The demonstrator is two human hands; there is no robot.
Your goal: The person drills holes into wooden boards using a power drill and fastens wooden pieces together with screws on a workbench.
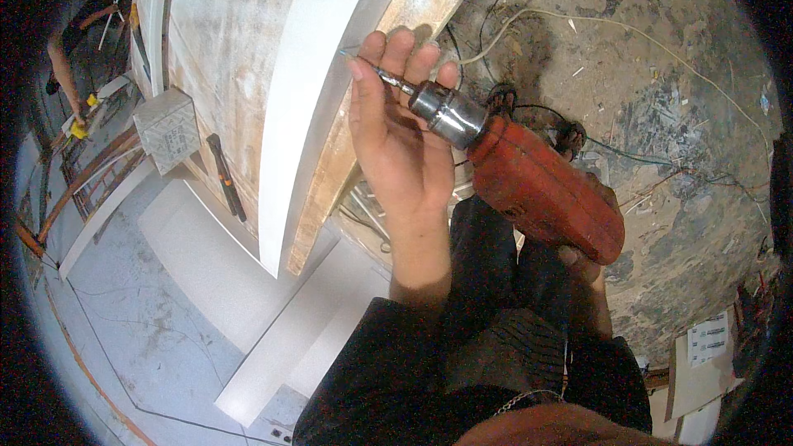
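Currently | red drill (549, 186) right of centre, near end gripped by right hand (588, 270) | left hand (405, 153) palm-up at the bit (393, 80) (pinching or not, cannot tell) | done: bit fitted, beside white strip (301, 116) | remaining: no hole visible, seemingly unfinished

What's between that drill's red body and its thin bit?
The head view shows a silver chuck joining the red body to the bit.
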